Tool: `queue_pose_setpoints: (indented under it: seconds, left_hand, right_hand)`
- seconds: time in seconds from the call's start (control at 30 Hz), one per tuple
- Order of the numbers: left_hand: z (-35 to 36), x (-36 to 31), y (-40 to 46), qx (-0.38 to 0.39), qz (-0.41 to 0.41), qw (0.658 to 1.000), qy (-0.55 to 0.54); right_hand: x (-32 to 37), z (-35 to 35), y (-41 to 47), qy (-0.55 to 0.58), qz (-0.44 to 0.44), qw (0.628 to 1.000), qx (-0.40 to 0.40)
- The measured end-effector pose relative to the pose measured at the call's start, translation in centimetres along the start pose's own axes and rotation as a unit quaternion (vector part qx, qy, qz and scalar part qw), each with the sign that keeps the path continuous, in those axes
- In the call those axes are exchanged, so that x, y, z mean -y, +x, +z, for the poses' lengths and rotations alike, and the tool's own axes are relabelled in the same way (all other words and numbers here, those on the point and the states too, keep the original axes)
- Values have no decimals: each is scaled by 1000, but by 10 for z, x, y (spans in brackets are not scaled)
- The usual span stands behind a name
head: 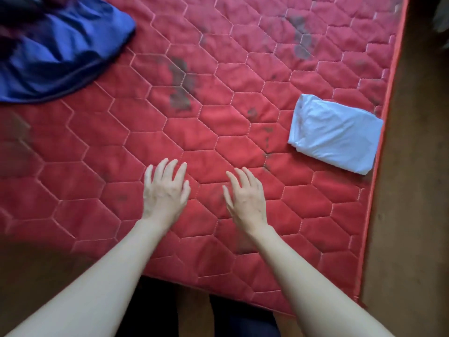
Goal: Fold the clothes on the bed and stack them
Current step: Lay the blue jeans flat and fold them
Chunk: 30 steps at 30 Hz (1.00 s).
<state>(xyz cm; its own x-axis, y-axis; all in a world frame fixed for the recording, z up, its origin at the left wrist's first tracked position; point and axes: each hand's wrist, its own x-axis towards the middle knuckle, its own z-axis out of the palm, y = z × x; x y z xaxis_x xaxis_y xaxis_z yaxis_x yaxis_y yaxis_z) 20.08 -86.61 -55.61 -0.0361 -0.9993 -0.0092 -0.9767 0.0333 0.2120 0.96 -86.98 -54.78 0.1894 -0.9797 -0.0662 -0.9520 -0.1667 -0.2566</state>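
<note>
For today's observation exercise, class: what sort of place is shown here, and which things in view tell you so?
Probably a bedroom at home. A bare red quilted mattress fills the view, a folded white garment lies near its right edge, and a loose blue garment lies at the far left. Brown floor runs beside it.

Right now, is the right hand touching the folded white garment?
Apart. The head view shows the right hand open over bare red mattress, with a wide stretch of quilting between it and the folded white garment near the mattress's right edge.
</note>
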Motion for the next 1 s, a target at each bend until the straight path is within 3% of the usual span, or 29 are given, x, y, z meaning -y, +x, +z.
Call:
queue_pose_setpoints:
  seconds: [0.5,0.7,1.0]
  left_hand:
    - [-116,287,-37,-88,-90,992,12]
    - [-133,338,-7,-99,-115,988,0]
    - [-138,402,98,-128,-97,987,7]
  right_hand:
    - [294,33,78,35,-82,996,-23]
    - [343,31,137,29,-107,994,-18]
    - [362,39,255,17,-101,995,-10]
